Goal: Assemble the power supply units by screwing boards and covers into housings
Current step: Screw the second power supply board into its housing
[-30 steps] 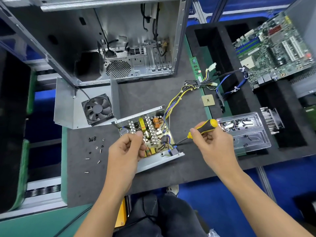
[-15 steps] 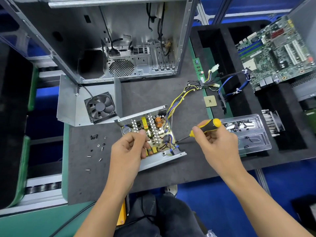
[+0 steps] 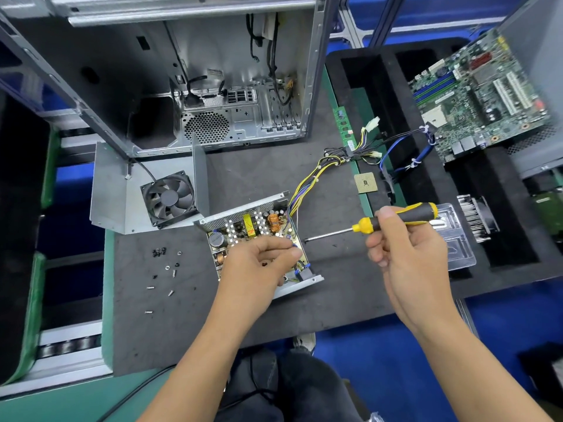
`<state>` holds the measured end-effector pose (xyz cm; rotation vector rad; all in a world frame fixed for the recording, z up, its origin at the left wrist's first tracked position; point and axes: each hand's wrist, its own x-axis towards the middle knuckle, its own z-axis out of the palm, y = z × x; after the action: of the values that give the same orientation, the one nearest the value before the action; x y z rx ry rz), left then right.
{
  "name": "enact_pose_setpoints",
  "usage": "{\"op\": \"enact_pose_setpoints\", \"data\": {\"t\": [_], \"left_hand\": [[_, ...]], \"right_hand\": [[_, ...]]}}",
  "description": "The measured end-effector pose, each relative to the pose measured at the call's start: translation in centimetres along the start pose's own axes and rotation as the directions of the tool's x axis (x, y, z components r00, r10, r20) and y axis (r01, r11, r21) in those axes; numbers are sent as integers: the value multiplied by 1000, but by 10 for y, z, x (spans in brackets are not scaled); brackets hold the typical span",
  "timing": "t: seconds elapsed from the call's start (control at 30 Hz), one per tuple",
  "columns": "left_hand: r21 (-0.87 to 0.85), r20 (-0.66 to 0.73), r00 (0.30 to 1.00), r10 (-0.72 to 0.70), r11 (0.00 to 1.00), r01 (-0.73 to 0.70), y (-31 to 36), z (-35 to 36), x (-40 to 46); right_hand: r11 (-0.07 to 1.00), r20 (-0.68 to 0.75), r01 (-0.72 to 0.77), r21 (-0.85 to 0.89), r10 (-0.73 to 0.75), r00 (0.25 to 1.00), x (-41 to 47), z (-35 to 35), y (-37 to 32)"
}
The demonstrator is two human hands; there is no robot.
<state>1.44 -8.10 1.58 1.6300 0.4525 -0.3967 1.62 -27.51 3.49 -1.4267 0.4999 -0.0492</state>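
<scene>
An open power supply housing point(image 3: 300, 286) lies on the dark mat with its circuit board point(image 3: 253, 228) exposed. My left hand point(image 3: 259, 263) rests on the board's near right part, fingers pinched together over something small that I cannot make out. My right hand point(image 3: 405, 248) grips a yellow and black screwdriver point(image 3: 396, 219), held level to the right of the housing; its tip point(image 3: 304, 239) points at the housing's right edge. The grey cover with its black fan point(image 3: 169, 197) lies behind and to the left. Several loose screws point(image 3: 166, 269) are scattered on the mat at left.
An open computer case point(image 3: 182, 86) stands at the back. A yellow and black cable bundle point(image 3: 316, 172) runs from the housing to the right. A black foam tray point(image 3: 502, 239) holds a motherboard point(image 3: 481, 92), a heatsink point(image 3: 478, 220) and a clear plastic tray point(image 3: 457, 251). A processor chip point(image 3: 365, 182) lies nearby.
My right hand has lifted the screwdriver and drawn it right, so its tip has left the board. My left hand has slid right across the board.
</scene>
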Motion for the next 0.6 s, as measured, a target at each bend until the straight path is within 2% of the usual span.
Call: {"op": "enact_pose_setpoints", "data": {"t": [0.13,0.27,0.6], "left_hand": [[-172,63,997,-37,984,48,-3,1,-1],[-407,193,981,-14,909,93,-1,-2,-3],[-548,196,981,-3,829,112,-4,-2,-3]], "right_hand": [[999,13,-1,51,1,1000,-1,2,-5],[999,30,-9,49,8,1000,-2,4,-8],[999,11,-26,47,25,1000,-7,8,-12]]}}
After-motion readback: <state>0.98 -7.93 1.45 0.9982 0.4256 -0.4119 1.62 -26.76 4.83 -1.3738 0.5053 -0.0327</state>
